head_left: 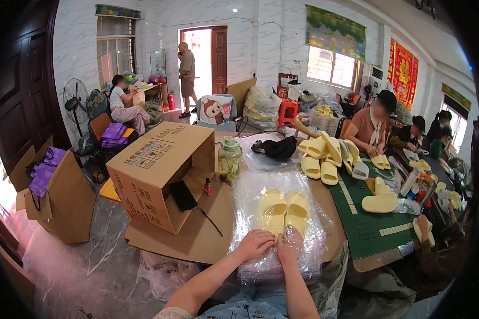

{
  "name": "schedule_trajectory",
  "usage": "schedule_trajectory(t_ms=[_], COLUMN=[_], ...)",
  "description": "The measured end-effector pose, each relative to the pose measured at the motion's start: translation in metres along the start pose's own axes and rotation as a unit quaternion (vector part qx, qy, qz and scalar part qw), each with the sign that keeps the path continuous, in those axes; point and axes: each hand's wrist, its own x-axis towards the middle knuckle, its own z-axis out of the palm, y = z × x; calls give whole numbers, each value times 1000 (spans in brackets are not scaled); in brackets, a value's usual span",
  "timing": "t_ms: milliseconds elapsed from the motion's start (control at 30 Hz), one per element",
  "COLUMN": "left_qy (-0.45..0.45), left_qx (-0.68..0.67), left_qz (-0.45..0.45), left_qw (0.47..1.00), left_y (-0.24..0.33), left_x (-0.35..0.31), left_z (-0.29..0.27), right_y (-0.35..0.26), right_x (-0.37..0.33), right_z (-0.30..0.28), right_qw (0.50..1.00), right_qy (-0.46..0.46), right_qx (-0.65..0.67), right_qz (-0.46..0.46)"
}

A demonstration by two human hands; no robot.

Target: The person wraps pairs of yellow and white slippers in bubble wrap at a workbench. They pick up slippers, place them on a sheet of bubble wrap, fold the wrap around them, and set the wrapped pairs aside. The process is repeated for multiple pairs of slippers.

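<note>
A pair of pale yellow slippers (296,208) lies side by side on a stack of clear plastic bags (247,194), with shiny clear film over the pair. At the near end of the left slipper, my left hand (255,244) has its fingers bent and pressed on the film edge. My right hand (289,245) is closed around the near end of the right slipper, its thumb on top, partly under the film. Both hands nearly touch. The fingertips under the slippers are hidden.
Left of the bags, an open cardboard box (162,175) holds a phone (183,196) and a small red bottle (207,187). A green jug (229,157) and black cloth (274,148) stand beyond. To the right, slippers (319,154) are piled by a green mat (364,228); co-workers handle others.
</note>
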Motion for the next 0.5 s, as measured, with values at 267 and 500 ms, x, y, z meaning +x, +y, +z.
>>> schedule_trajectory(t_ms=[267, 500], left_qy=[13, 12], left_qx=[-6, -4], left_qz=[4, 6], left_qw=[1000, 1000], left_y=[-4, -6], left_x=[0, -1], left_z=[5, 5], right_y=[0, 1], right_x=[-1, -2], right_z=[-1, 0], right_qw=[999, 1000], right_qy=[-17, -3], right_qx=[22, 12], right_qz=[22, 11])
